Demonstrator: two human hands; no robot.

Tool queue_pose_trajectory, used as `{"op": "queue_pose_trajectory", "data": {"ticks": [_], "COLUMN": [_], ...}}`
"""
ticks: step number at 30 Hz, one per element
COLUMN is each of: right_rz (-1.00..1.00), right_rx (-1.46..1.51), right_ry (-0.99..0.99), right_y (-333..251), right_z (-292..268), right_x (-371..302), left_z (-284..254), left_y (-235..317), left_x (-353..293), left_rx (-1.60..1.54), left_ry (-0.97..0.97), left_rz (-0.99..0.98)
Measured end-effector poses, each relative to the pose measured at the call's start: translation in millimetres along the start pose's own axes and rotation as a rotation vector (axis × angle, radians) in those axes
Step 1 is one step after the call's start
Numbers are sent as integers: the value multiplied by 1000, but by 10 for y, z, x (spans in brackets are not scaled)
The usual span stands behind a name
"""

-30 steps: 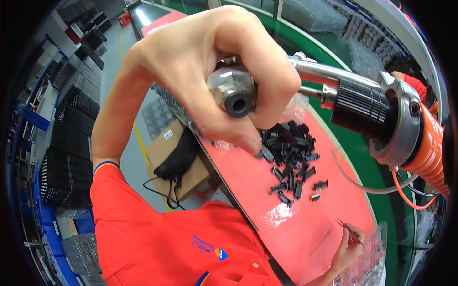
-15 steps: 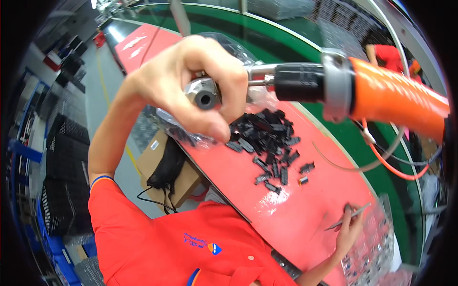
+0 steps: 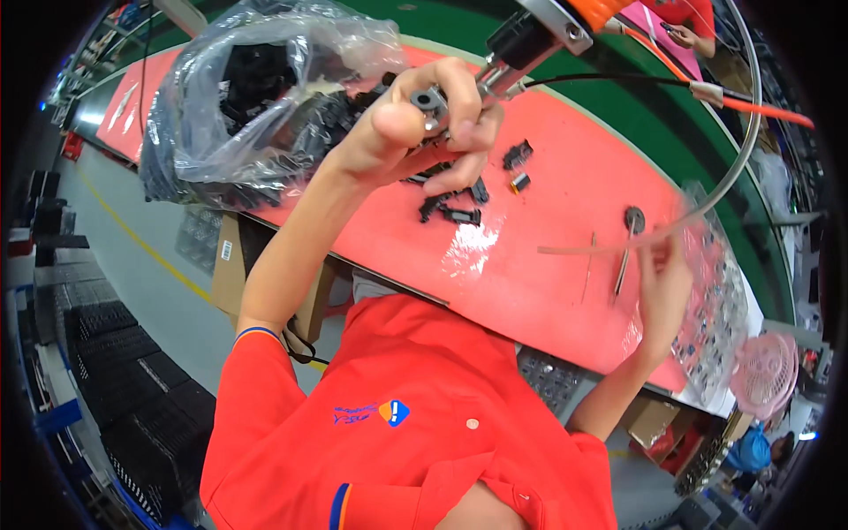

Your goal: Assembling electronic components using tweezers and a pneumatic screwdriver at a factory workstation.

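Observation:
My left hand (image 3: 442, 128) is raised over the pink table, its fingers wrapped round a metal tool head (image 3: 427, 101) with a dark round hole. That head joins a tool with a black collar (image 3: 521, 40) and an orange body. My right hand (image 3: 667, 287), blurred by motion, hovers at the table's right side; its fingertips are too smeared to read. Beside it lie a slim metal tool (image 3: 622, 274), a dark round piece (image 3: 634, 218) and a thin rod (image 3: 588, 269). Black plastic parts (image 3: 461, 215) lie below my left hand, partly hidden by it.
A clear plastic bag (image 3: 353, 40) of black parts stands at the left on the pink table (image 3: 530, 291). A small orange-ended cylinder (image 3: 519, 183) lies mid-table. Clear trays of small parts (image 3: 720, 309) sit at the right. A clear hose (image 3: 751, 132) crosses the view. A co-worker's hand (image 3: 685, 35) shows beyond.
The view has shifted, bringing more of the bag into sight. My left hand still grips the tool head. My right hand has come away from the slim tool, which now lies on the table.

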State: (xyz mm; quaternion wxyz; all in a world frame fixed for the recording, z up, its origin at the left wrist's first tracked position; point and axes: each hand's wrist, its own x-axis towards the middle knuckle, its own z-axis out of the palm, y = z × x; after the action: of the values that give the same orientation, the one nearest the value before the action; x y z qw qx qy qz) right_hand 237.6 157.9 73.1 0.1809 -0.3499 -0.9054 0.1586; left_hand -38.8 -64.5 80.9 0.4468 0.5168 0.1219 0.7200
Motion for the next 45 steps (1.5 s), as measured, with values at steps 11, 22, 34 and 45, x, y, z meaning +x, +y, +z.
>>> {"op": "queue_pose_trajectory", "data": {"ticks": [11,22,34,45], "right_rz": [-307,-365,-319,-412], "right_rx": [956,1138,1115,1101], "right_ry": [145,264,324,325], "right_y": [-1743,-1835,-1895,-1727], "right_z": [-77,158,211,179], "right_x": [150,682,684,757], "left_z": [221,102,469,426], "left_y": [-332,-978,-959,-1081], "left_x": [48,56,-179,-205], "left_rx": [502,104,-151,100], "left_ry": [165,-135,785,824], "left_rz": [-125,423,-59,-16]}}
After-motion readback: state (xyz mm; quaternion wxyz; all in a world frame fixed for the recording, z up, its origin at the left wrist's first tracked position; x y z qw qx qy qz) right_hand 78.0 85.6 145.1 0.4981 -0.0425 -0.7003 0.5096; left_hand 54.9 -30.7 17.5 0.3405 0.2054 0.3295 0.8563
